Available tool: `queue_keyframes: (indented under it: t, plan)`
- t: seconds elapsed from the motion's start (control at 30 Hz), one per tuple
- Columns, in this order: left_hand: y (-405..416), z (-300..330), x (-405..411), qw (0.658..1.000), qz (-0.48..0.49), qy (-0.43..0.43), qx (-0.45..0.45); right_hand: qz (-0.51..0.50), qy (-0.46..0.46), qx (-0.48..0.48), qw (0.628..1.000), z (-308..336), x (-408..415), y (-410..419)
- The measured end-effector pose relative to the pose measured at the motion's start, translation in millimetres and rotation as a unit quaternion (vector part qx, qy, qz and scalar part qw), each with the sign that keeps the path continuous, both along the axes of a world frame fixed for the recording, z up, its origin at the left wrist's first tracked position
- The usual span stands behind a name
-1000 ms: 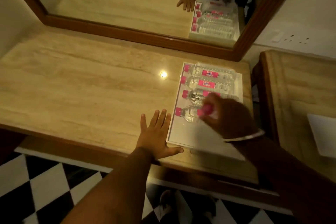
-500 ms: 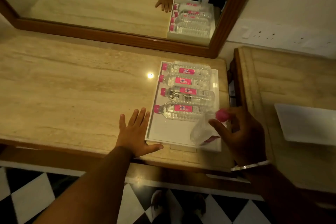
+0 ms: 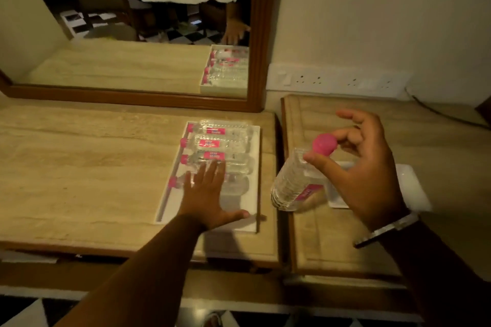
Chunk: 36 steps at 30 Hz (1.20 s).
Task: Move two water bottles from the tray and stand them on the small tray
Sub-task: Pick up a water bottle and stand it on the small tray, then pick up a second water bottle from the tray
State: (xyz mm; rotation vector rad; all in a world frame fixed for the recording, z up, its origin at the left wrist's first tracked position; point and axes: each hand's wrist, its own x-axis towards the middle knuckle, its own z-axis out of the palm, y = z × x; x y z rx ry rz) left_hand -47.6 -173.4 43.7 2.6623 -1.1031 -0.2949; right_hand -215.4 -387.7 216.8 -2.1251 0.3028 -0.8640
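No wording can be read. The pink labels (image 3: 214,130) on the bottles lying in the tray (image 3: 255,167) carry white print, but it is blurred and upside down. The label (image 3: 308,192) on the held bottle (image 3: 292,183) is just as illegible.

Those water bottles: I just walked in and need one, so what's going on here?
A person is shifting bottles. The right hand holds one water bottle by its pink cap, tilted, in the air near the small tray on the side table. The left hand reaches over four bottles lying in the big tray.
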Motion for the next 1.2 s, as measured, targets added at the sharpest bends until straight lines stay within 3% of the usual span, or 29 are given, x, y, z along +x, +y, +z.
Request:
queue_keyframes:
  t: [0.17, 0.3, 0.6, 1.07, 1.2]
  plan:
    - [-122, 6, -89, 0.997, -0.049, 0.033, -0.043, 0.031, 0.006, -0.033, 0.999, 3, -25, -66]
    - [-166, -12, -133, 0.999, 0.003, 0.047, -0.001, 0.027, -0.011, -0.046, 0.999, -8, -39, -114]
    - [-179, -18, -154, 0.997, 0.026, -0.019, 0.067, 0.005, 0.022, -0.029, 0.999, -36, -42, -148]
    - [-182, -16, -154, 0.996, 0.026, -0.023, 0.08, -0.002, 0.095, -0.004, 0.996, -41, -42, -149]
    - [-179, -16, -153, 0.996, 0.019, -0.03, 0.077, -0.008, 0.054, -0.017, 0.998, -30, -49, -147]
